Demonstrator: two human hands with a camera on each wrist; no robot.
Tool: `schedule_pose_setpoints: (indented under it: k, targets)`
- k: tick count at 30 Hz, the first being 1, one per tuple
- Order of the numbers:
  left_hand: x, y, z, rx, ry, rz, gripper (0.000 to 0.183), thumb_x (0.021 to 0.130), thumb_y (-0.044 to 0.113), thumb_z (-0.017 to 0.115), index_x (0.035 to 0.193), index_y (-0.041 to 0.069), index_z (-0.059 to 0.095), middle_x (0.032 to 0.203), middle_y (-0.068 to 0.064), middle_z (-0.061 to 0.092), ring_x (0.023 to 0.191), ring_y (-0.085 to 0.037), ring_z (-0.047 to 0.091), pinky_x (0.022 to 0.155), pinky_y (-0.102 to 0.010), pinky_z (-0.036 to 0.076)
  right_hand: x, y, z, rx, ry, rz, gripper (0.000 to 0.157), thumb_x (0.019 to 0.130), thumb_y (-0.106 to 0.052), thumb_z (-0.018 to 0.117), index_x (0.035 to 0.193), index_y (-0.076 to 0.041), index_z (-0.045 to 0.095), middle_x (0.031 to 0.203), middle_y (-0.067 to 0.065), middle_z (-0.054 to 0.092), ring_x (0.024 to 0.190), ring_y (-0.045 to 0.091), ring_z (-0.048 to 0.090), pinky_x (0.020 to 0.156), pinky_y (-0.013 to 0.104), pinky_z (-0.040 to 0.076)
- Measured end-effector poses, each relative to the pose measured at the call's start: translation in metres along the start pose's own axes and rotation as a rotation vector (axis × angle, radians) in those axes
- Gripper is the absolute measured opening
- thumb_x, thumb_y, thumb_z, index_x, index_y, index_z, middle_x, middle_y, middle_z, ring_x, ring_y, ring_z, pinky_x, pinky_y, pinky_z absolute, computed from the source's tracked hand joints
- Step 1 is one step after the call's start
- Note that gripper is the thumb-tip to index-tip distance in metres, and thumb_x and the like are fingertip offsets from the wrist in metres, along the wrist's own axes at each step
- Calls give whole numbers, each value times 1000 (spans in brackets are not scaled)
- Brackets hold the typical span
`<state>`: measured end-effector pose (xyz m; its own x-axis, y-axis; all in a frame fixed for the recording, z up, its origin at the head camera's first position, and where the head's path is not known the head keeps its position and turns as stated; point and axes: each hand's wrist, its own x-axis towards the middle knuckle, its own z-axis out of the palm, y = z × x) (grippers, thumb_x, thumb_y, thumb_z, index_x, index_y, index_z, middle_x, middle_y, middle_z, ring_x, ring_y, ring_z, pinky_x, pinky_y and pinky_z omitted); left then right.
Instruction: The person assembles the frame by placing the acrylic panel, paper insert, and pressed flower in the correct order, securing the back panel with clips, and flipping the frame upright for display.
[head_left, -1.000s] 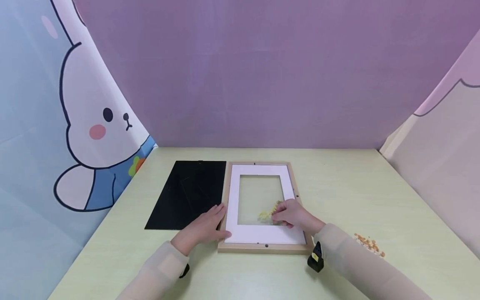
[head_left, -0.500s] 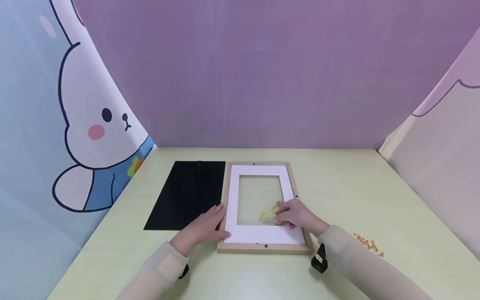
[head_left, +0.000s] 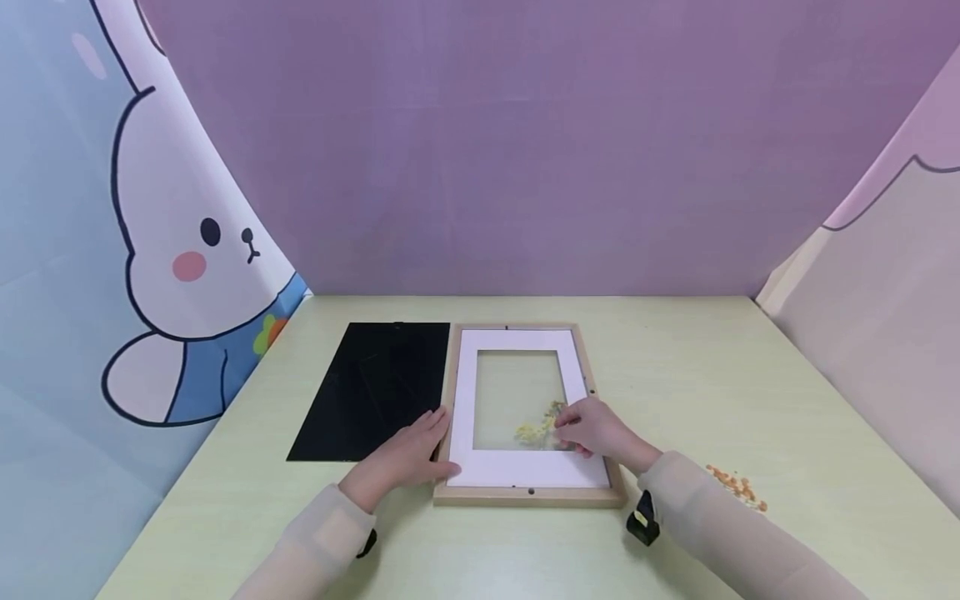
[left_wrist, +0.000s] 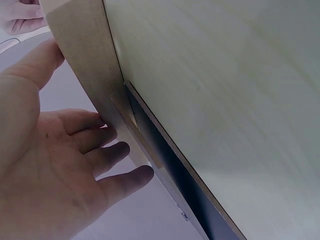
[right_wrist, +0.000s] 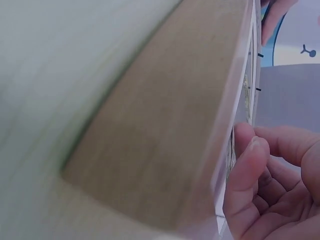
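A wooden picture frame [head_left: 517,498] lies flat, with a white mat [head_left: 491,469] round a see-through window. My left hand [head_left: 405,458] rests along its left side, fingers extended; in the left wrist view the fingertips [left_wrist: 120,150] are right at the frame's edge. At the window's lower right corner, my right hand [head_left: 596,429] pinches a sprig of small yellow dried flowers [head_left: 534,433] between thumb and forefinger. The blossoms lie over the window, and the fingers hide part of the sprig. From the right wrist, the thumb and forefinger [right_wrist: 252,150] meet just beyond the frame's side.
A black backing board [head_left: 367,392] lies against the frame's left side. Small orange dried flowers [head_left: 738,487] lie on the table [head_left: 697,367] at the right, beside the right sleeve. A purple backdrop [head_left: 525,167] rises behind the table, with a printed cloth [head_left: 195,317] at left.
My right hand has shifted slightly right over the window's lower corner, and more of the yellow sprig shows beside the fingers. The left hand stays in place on the frame.
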<state>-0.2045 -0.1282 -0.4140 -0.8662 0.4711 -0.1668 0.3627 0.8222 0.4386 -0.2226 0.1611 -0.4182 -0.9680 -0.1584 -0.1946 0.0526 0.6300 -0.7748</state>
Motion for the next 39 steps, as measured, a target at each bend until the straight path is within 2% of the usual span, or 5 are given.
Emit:
schedule_pose_setpoints:
  k: [8, 15, 19, 24, 39]
  targets:
    - [1, 0, 0, 5, 0, 0, 80, 85, 37, 64, 142, -5, 26, 149, -17, 20, 136, -32, 15, 106, -46, 19, -4, 0, -3, -34, 15, -24, 15, 87, -2, 60, 100, 1, 67, 64, 4, 59, 44, 11, 43, 42, 23, 38]
    - [2, 0, 0, 7, 1, 6, 80, 85, 37, 64, 142, -5, 26, 148, -17, 21, 136, -32, 15, 106, -46, 19, -12, 1, -13, -40, 29, -80, 19, 87, -3, 60, 104, 4, 66, 66, 4, 60, 46, 12, 46, 44, 24, 40]
    - [2, 0, 0, 7, -1, 6, 80, 86, 37, 64, 142, -5, 26, 148, -18, 20, 136, -32, 15, 106, -46, 19, -17, 10, -25, -4, 32, -97, 20, 87, -2, 59, 104, 6, 65, 64, 5, 58, 47, 13, 47, 45, 26, 42]
    - [1, 0, -1, 7, -2, 7, 80, 86, 37, 64, 142, -5, 26, 148, -18, 20, 136, -33, 15, 106, -46, 19, -26, 23, -39, 51, 37, -75, 22, 89, -2, 57, 107, 9, 62, 67, 6, 58, 51, 14, 47, 46, 26, 42]
    - [0, 0, -1, 4, 3, 25, 79, 85, 35, 65, 141, -7, 27, 148, -20, 22, 135, -35, 16, 106, -47, 19, -61, 52, -73, 108, 50, -81, 31, 90, -7, 56, 114, 12, 56, 78, 11, 62, 55, 15, 48, 49, 27, 46]
